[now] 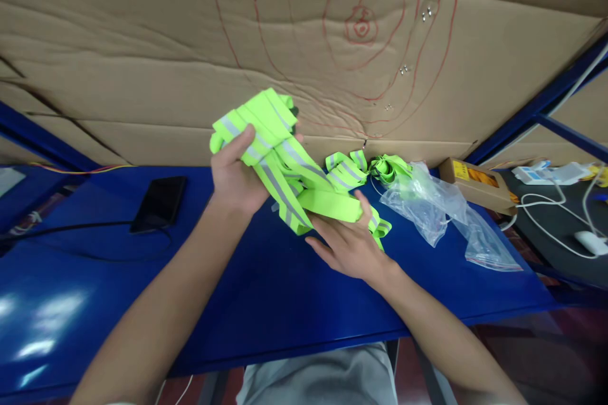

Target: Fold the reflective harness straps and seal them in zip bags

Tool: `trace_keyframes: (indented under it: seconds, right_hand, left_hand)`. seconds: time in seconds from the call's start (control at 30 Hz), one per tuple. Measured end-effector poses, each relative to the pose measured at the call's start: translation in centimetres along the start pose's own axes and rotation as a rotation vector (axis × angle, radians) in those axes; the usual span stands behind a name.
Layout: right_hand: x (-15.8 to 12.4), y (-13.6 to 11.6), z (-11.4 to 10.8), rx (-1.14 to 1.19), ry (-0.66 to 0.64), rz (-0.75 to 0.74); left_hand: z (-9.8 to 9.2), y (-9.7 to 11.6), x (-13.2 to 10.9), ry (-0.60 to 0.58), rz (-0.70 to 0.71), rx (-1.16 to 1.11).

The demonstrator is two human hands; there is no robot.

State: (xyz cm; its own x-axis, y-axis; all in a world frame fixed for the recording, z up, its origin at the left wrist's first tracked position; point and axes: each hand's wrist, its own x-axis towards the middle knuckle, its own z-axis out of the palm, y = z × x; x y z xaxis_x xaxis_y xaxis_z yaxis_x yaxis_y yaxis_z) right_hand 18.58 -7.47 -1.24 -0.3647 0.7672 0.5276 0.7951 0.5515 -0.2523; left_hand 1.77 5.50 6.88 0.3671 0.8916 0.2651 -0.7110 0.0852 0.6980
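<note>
A lap in grey cloth [318, 376] is showing below the near edge of a blue table [285, 304]. Above the table's middle, the right hand [349, 243], fingers partly spread, is touching trailing lengths of neon yellow reflective straps [266, 123]; whether it is gripping them, I cannot tell. The left hand [237, 177] is clasping their folded bundle, thumb on top. Clear plastic bags [418, 209] are lying toward the right edge, a flat black device [159, 204] toward the left. A coil of neon straps [392, 169] is lying by the far edge, a cardboard box [498, 196] is sitting near the far right corner, and a cardboard sheet [142, 44] with a red-drawn target is standing behind.
</note>
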Motion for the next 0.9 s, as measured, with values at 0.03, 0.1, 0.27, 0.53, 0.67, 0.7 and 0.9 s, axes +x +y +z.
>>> trace_keyframes:
  seconds: [0.03,0.1,0.27,0.53,0.67,0.7,0.9]
  right_hand:
    - [-0.4,0.1,0.3,-0.023,0.075,-0.006]
    - [-1.3,0.4,1.1,-0.074,0.186,-0.026]
    - [-2.6,1.3,1.7,-0.179,0.305,0.014]
    - [0.8,1.1,2.6,0.63,0.259,0.46]
    - [1.5,1.7,2.5,1.117,-0.007,0.443]
    - [1.5,1.9,2.3,1.19,-0.015,0.455]
    - [1.1,2.6,1.7,1.23,0.031,0.472]
  left_hand:
    - [0.3,0.3,-0.1,0.002,0.008,-0.007]
    - [1.1,0.7,-0.3,0.016,0.002,-0.015]
    - [2.7,1.8,-0.9,0.139,0.094,-0.073]
    - [2.0,2.1,-0.8,0.189,0.113,-0.143]
    - [1.2,0.4,-0.4,0.174,0.025,-0.096]
    - [0.9,-0.1,-0.2,0.159,0.023,-0.088]
    - [0.0,-1.4,0.1,0.063,0.1,-0.08]
